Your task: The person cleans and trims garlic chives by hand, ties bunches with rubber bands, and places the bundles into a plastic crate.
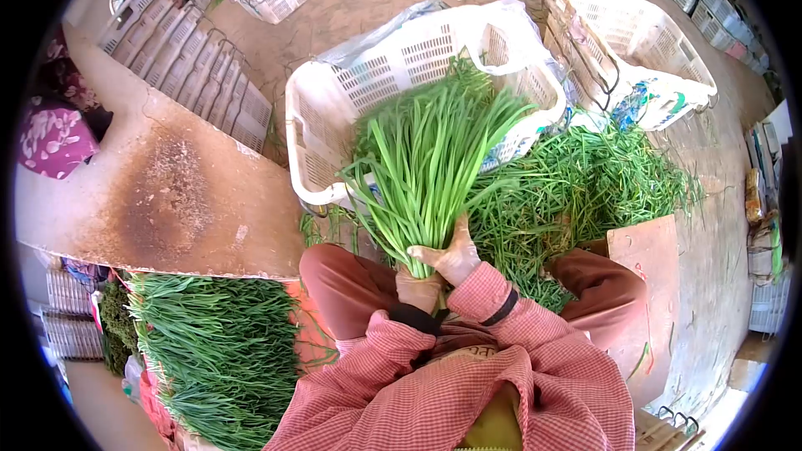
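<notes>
A large bunch of long green leaves that look like garlic chives (426, 175) is held in front of me, its stem ends towards my body and its leaf tips fanned out away from me. My left hand (418, 288) closes around the stem ends. Just above it, my right hand (455, 257) grips the bunch from the right, thumb laid across the stems. The tips reach over the near rim of a white slatted plastic basket (313, 146), and the leaves hide part of its inside.
Loose leaves (585, 175) are heaped on the floor to the right. A dense stack of chives (217, 351) lies at lower left, below a stained slab (175, 192). Another white basket (660, 33) stands back right; stacked crates (192, 58) lean at the left. Cardboard (647, 284) lies by my right knee.
</notes>
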Available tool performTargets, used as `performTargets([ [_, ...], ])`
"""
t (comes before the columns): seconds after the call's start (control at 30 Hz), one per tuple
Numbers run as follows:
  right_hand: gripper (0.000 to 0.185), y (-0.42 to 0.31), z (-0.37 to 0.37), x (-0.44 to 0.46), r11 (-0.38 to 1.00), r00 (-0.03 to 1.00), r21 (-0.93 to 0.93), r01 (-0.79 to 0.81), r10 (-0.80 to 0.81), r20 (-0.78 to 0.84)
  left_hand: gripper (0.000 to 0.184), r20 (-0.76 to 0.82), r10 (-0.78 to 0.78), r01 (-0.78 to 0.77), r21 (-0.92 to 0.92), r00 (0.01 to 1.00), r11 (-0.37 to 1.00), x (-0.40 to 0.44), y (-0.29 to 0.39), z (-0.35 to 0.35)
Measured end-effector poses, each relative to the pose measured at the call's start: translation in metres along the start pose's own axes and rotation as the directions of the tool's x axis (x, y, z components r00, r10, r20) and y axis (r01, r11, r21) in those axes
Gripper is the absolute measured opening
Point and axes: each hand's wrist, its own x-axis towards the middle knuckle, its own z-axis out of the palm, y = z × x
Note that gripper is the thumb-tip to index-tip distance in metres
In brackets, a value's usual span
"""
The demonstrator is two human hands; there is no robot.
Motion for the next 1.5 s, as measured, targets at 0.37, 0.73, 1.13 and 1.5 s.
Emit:
performTargets([
  [0.37,0.057,-0.029,0.027,0.016,0.740,0.926,0.569,-0.359,0.357,0.120,0.053,0.585,0.448,-0.259,0.758,0.676,-0.599,0.002,0.173,-0.120],
  [0.73,0.033,-0.050,-0.223,0.016,0.985,0.781,0.163,-0.055,0.145,-0.608,0.051,0.885,0.174,-0.163,0.266,0.431,-0.950,0.000,0.289,-0.142],
  [1.13,0.057,-0.126,0.082,-0.005,-0.156,0.457,-0.470,0.869,-0.116,0.882,0.042,0.988,-0.132,-0.096,-0.124,0.081,-0.988,-0.011,0.341,-0.042],
  [1.5,0.027,-0.072,-0.124,0.002,-0.390,0.894,-0.921,0.019,0.420,-0.159,0.045,0.959,0.021,-0.256,0.097,0.284,-0.962,-0.041,0.293,-0.161],
])
